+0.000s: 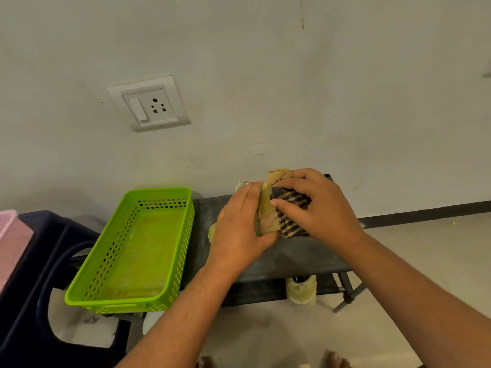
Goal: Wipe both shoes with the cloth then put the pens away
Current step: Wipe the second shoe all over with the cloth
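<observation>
Shoe: a small tan shoe (265, 216) is held above the desk (297, 256), close to the wall and tipped on its side. Whether it touches the desk cannot be told.
Left hand: the left hand (239, 229) is wrapped round the shoe from the left, with the fingers curled over its far side.
Right hand: the right hand (316, 208) is closed on the cloth (292, 219), which is pinched by thumb and fingers against the shoe's right side.
Cloth: dark, striped and bunched. It is judged soft and limp, and is best kept wadded under the fingertips so that no loose end drags.
Shoe's handling: it is judged light and soft-sided, likely to give under pressure. A firm hold round sole and heel is advised, so that the upper is left free for wiping.
Other shoe: a pale shoe (301, 289) is seen on the shelf under the desk, opening upward. It could be lifted by the heel or collar.
Basket: a green basket (127, 261) is set at the desk's left end.
Pens: none are seen. They are judged slim and apt to roll, so a pinch at mid-barrel is called for.
</observation>
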